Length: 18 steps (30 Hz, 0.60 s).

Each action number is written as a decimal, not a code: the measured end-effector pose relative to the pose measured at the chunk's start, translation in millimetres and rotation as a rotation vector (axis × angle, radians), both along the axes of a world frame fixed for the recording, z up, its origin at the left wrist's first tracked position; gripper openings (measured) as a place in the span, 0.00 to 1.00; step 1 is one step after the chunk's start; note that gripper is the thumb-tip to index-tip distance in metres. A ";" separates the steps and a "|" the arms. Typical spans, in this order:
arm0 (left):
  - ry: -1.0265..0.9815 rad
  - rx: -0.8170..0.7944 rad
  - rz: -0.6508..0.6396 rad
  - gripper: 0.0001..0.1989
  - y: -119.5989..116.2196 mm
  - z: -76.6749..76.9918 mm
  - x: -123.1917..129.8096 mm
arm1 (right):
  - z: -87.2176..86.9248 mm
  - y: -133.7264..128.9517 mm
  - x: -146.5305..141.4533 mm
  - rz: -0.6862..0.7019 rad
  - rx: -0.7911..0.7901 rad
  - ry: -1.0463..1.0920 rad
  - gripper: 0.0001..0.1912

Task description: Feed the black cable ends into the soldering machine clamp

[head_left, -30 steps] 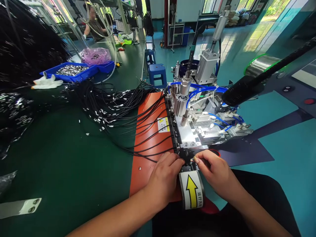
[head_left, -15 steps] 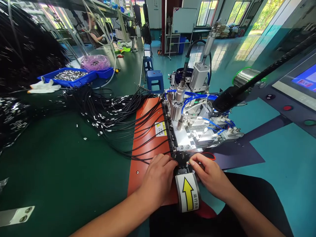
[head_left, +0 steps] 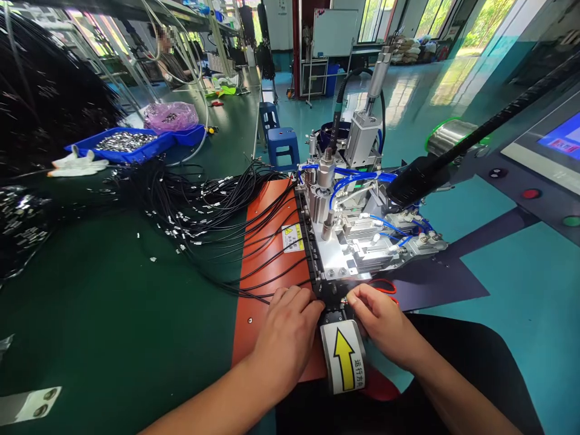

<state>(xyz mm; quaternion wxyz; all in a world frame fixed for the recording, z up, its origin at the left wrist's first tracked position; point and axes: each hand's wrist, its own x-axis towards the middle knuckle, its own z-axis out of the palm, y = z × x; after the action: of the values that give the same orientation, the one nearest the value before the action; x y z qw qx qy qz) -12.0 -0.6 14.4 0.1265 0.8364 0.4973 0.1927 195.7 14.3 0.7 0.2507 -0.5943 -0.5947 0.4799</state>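
Observation:
My left hand (head_left: pixel 292 329) rests on the orange plate (head_left: pixel 247 338) beside the machine's track, its fingers bent together on a black cable (head_left: pixel 254 296) that runs in under them. Just right of it, my right hand (head_left: pixel 380 314) pinches thumb to forefinger at the track's near end. A small pale cable end (head_left: pixel 344 300) shows at those fingertips, mostly covered. Other black cables lie across the plate into the track of the metal machine (head_left: pixel 357 229). Below the hands is a rounded cover with a yellow arrow (head_left: pixel 344 359).
Bundled cables with pale tips (head_left: pixel 181 211) lie on the green table (head_left: pixel 113 326). Farther back are a blue tray (head_left: pixel 136 154) of small metal parts and a white glove (head_left: pixel 77 163). Red-handled scissors (head_left: pixel 385 285) lie behind my right hand. A black flexible tube (head_left: pixel 426 181) hangs over the machine.
The view has shifted slightly. Both hands keep nearly the same places at the track, and my right fingers look a little more curled in.

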 end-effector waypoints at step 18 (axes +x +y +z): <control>-0.070 0.075 0.253 0.16 52.4 53.9 -63.7 | -15.7 -67.2 -35.0 0.396 0.798 0.067 0.09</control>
<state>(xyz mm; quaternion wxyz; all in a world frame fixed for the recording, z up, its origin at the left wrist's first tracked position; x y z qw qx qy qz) -75.6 51.8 68.3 0.0869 0.7639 0.5866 0.2546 160.6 -52.9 -15.0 0.3826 -0.3099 -0.8273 0.2705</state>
